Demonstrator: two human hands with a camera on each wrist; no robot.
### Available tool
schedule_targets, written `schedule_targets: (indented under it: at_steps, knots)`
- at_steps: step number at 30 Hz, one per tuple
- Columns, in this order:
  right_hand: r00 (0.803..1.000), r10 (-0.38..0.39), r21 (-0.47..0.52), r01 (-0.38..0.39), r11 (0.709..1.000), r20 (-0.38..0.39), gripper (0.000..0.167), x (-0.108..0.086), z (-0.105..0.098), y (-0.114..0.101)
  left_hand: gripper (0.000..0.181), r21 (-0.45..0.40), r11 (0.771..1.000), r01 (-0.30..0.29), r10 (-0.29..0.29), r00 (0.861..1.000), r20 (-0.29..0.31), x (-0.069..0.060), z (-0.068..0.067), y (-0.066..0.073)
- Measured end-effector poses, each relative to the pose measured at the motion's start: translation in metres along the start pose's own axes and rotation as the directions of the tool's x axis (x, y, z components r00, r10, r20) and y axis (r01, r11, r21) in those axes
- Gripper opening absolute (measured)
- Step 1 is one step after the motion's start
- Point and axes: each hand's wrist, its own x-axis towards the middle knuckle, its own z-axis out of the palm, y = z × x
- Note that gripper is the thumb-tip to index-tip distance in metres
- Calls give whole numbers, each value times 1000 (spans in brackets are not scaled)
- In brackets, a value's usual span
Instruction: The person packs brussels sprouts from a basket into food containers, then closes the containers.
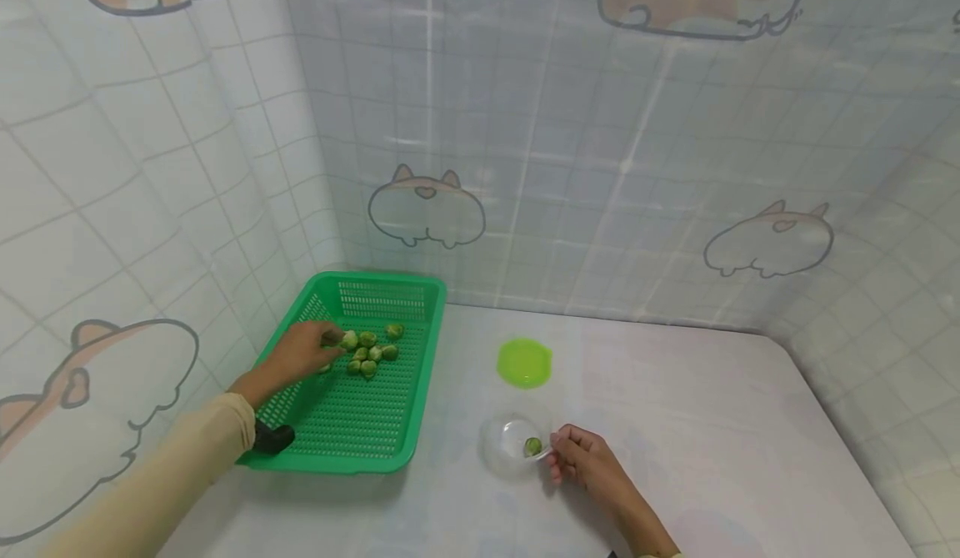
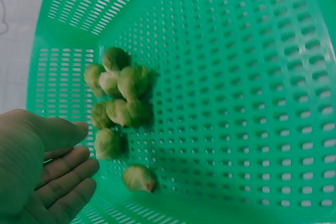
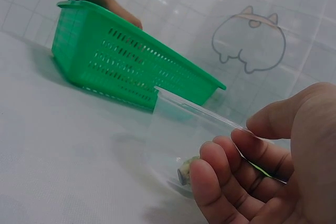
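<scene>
Inside a green plastic basket (image 1: 408, 424), my left hand (image 1: 303, 349) reaches toward a group of Brussels sprouts (image 1: 368, 354). In the left wrist view its fingers (image 2: 73, 177) are loosely extended beside the sprouts, with nothing held. My right hand (image 1: 588, 462) pinches the rim of a clear plastic bowl (image 1: 504, 439) between thumb and forefinger. One Brussels sprout (image 1: 532, 447) lies in that bowl, partly hidden behind my fingers in the right wrist view. Single sprouts (image 2: 139, 178) lie a little apart from the group in the basket.
A bright green lid (image 1: 524, 363) lies flat on the white table (image 1: 660, 391) behind the bowl. The basket's raised walls surround the left hand. Covered walls with a grid and cartoon animal print (image 1: 427, 208) stand at the back and both sides.
</scene>
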Motion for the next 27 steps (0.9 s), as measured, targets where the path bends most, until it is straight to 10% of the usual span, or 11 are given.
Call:
schedule_targets:
  at_steps: [27]
  knots:
    - [1000,-5,2,5,1000,7,29,-1,0,1,22,298,951,-79,44,991,125,7,20,-24]
